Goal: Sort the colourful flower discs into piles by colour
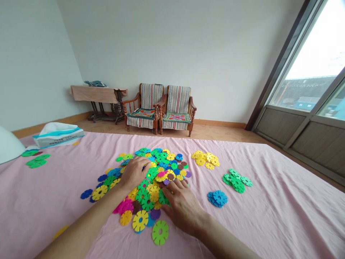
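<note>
A heap of flat, notched plastic discs in mixed colours (159,169) lies on a pink sheet (269,216). My left hand (134,172) rests on the heap's left side with its fingers curled and the tips pressed onto discs; a held piece cannot be made out. My right hand (183,205) lies palm down on the heap's near edge, fingers stretched over green and yellow discs. Sorted groups lie to the right: a yellow pile (205,159), a green pile (237,180) and a blue pile (217,198).
A tissue pack (58,134) and a few green discs (36,158) lie at the far left of the sheet. Two wooden armchairs (161,109) and a sewing table (99,97) stand against the far wall. A large window (318,79) is on the right.
</note>
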### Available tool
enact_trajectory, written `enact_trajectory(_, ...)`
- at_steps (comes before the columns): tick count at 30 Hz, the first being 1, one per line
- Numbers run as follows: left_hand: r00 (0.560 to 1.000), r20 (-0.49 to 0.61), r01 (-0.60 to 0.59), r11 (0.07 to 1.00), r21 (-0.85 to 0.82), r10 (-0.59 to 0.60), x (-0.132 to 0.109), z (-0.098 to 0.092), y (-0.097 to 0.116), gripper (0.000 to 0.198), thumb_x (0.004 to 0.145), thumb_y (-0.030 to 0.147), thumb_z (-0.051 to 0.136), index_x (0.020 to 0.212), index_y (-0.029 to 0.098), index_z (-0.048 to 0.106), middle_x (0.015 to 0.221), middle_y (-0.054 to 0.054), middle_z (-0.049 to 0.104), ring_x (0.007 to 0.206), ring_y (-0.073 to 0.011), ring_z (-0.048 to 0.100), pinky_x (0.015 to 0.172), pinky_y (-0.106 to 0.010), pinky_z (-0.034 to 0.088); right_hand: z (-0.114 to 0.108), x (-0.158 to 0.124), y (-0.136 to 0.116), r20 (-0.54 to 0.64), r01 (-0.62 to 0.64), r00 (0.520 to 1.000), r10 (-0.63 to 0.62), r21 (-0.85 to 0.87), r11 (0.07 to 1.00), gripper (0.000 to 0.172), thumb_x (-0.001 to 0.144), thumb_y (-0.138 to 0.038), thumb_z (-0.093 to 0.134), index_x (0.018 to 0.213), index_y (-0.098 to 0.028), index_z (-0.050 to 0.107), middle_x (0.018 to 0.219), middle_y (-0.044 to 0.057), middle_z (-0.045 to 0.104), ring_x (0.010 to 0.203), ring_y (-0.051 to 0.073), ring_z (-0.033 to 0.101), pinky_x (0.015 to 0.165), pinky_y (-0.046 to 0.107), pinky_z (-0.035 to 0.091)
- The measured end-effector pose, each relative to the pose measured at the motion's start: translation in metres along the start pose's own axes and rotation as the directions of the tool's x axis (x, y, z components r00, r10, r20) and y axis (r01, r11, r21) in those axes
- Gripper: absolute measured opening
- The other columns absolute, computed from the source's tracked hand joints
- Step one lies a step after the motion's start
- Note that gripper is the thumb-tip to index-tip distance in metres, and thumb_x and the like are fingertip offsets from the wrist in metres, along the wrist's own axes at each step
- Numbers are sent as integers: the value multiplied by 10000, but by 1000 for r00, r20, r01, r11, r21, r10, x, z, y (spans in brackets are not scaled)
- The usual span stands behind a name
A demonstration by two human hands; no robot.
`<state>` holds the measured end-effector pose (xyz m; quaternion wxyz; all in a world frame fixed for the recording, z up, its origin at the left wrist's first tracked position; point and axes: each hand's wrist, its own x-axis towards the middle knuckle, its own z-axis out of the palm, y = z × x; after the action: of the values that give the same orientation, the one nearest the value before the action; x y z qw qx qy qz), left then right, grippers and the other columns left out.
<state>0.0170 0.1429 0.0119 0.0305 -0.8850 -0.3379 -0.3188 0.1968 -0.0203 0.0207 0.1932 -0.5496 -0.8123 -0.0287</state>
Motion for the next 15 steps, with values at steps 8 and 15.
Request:
enact_trajectory(8, 1000, -14, -4, 1000, -11, 4, 0, 3, -2, 257, 894, 296, 452, 844, 203, 687, 895, -46, 703, 874, -205, 620, 827, -345, 483, 6, 1, -4, -162, 65, 984, -81, -98, 993, 174, 918, -141, 439, 945, -180, 606, 887, 81, 617, 814, 219, 524, 721, 355, 410)
enact_trajectory(15, 1000, -6, -2, 1000, 7, 2, -1, 4, -4, 249, 887, 303, 460, 871, 191, 682, 915, -61, 703, 878, -219, 622, 834, -369, 482, -24, 2, 57, -396, -319, 816, 422, 301, 899, 283, 927, -266, 378, 818, -188, 628, 785, 53, 618, 745, 180, 554, 678, 283, 415)
